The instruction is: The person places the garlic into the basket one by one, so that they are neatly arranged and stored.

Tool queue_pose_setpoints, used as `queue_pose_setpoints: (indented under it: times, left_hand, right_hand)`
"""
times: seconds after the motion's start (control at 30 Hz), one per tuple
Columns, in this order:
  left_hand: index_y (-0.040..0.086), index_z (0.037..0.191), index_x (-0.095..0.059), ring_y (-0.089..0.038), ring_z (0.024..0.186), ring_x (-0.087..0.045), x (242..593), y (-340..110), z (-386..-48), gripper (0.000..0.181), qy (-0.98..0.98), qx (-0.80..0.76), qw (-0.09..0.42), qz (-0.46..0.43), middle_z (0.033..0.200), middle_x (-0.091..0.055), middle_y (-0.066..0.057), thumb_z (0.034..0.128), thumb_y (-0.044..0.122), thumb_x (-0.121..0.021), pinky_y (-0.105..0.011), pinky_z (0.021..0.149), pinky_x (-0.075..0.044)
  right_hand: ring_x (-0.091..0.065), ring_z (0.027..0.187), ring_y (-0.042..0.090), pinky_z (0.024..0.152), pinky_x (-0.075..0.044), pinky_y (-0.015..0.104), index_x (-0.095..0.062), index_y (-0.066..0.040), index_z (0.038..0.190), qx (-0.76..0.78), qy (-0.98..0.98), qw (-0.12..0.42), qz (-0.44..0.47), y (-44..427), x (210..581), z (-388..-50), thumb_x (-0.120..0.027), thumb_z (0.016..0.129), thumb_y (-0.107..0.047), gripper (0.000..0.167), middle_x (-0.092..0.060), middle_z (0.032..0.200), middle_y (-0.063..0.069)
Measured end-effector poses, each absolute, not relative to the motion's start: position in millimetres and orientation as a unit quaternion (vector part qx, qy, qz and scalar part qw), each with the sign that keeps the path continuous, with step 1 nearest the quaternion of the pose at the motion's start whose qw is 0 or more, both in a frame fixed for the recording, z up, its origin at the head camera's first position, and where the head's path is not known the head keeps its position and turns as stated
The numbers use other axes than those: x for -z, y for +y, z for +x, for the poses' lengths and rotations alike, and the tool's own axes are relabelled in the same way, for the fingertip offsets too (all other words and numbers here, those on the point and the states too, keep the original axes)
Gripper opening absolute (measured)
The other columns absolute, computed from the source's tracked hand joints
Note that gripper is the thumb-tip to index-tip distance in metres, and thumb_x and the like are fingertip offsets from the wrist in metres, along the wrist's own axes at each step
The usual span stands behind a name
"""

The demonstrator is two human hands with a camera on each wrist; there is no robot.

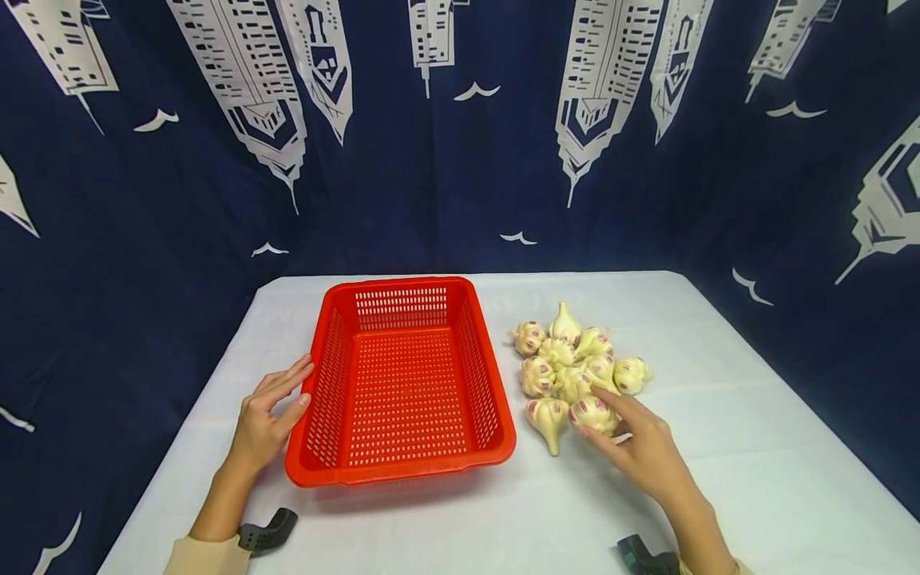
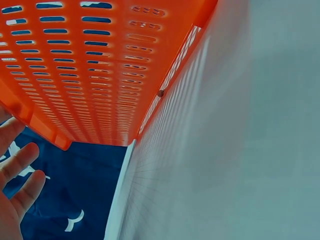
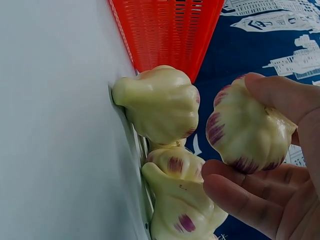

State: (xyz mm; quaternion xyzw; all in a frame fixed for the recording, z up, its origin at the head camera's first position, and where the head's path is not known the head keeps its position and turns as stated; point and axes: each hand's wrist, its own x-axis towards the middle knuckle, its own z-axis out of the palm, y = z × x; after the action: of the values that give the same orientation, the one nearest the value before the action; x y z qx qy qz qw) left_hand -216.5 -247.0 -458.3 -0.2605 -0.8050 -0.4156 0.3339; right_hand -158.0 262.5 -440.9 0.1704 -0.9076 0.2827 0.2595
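Blue cloth point(image 1: 431, 184) printed with white buildings point(image 1: 251, 80) hangs behind a white table point(image 1: 755, 447). Head view: the left hand point(image 1: 260, 423), straight-fingered, touches a red basket point(image 1: 402, 471) at nine o'clock; at its three o'clock lie garlic bulbs point(image 1: 573, 385), the right hand point(image 1: 650, 455) pinching one bulb point(image 1: 591, 414) at their six o'clock edge. Left wrist: basket toward eleven, spread fingers point(image 2: 31, 190) toward eight. Right wrist: gripped bulb at three, basket at twelve.

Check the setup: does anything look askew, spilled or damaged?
Nothing looks spilled or damaged. The red basket sits slightly turned against the far edge of the white table, and the printed buildings on the blue cloth point spires-down, as if hung upside down. The garlic bulbs lie beside the basket, with one in the right hand.
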Motion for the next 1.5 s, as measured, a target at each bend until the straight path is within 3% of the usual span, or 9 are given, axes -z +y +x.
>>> queue_pose_setpoints:
  times: [0.23,0.6,0.97,1.33,1.5]
  left_hand:
    - [-0.004,0.126,-0.065,-0.005,0.111,-0.054,457.0,-246.6,-215.7,0.044,-0.806,0.416,0.332,-0.26,0.133,-0.06,-0.02,0.0815,-0.004,-0.066,-0.013,0.096,-0.037]
    - [-0.005,0.126,-0.064,-0.005,0.111,-0.053,458.8,-247.4,-215.0,0.044,-0.808,0.415,0.329,-0.259,0.133,-0.059,-0.02,0.0818,-0.004,-0.066,-0.013,0.096,-0.037]
    - [-0.004,0.125,-0.065,-0.008,0.109,-0.055,458.3,-246.0,-215.5,0.047,-0.805,0.415,0.335,-0.258,0.132,-0.06,-0.02,0.0789,-0.007,-0.067,-0.013,0.096,-0.037]
    - [-0.014,0.116,-0.066,-0.019,0.102,-0.057,445.4,-233.7,-207.6,0.043,-0.791,0.422,0.364,-0.254,0.122,-0.06,-0.034,0.0731,-0.014,-0.065,-0.01,0.093,-0.037]
    - [-0.014,0.116,-0.065,-0.018,0.101,-0.058,439.1,-229.7,-203.2,0.043,-0.793,0.418,0.365,-0.251,0.122,-0.061,-0.033,0.0735,-0.014,-0.064,-0.008,0.092,-0.037]
  right_hand:
    - [-0.063,0.075,0.02,0.055,-0.053,0.026,-0.062,-0.006,0.126,-0.285,-0.895,0.285,0.194,261.3,444.3,-168.4,-0.086,0.073,-0.011,0.058,-0.066,0.107,0.008]
    - [-0.066,0.071,0.023,0.055,-0.053,0.028,-0.064,-0.006,0.125,-0.302,-0.884,0.303,0.188,255.5,445.0,-178.4,-0.087,0.072,-0.011,0.057,-0.068,0.104,0.012]
    - [-0.061,0.058,0.009,0.045,-0.046,0.017,-0.063,-0.004,0.125,-0.337,-0.871,0.303,0.189,246.5,441.1,-184.1,-0.079,0.083,-0.008,0.045,-0.065,0.101,0.009]
    - [-0.064,0.06,0.014,0.041,-0.045,0.016,-0.063,0.0,0.122,-0.358,-0.858,0.311,0.196,240.6,436.5,-188.9,-0.077,0.083,-0.004,0.042,-0.065,0.103,0.013]
    - [-0.061,0.054,0.011,0.041,-0.045,0.018,-0.063,-0.001,0.121,-0.368,-0.86,0.299,0.191,237.0,432.5,-190.4,-0.077,0.083,-0.004,0.04,-0.066,0.103,0.011]
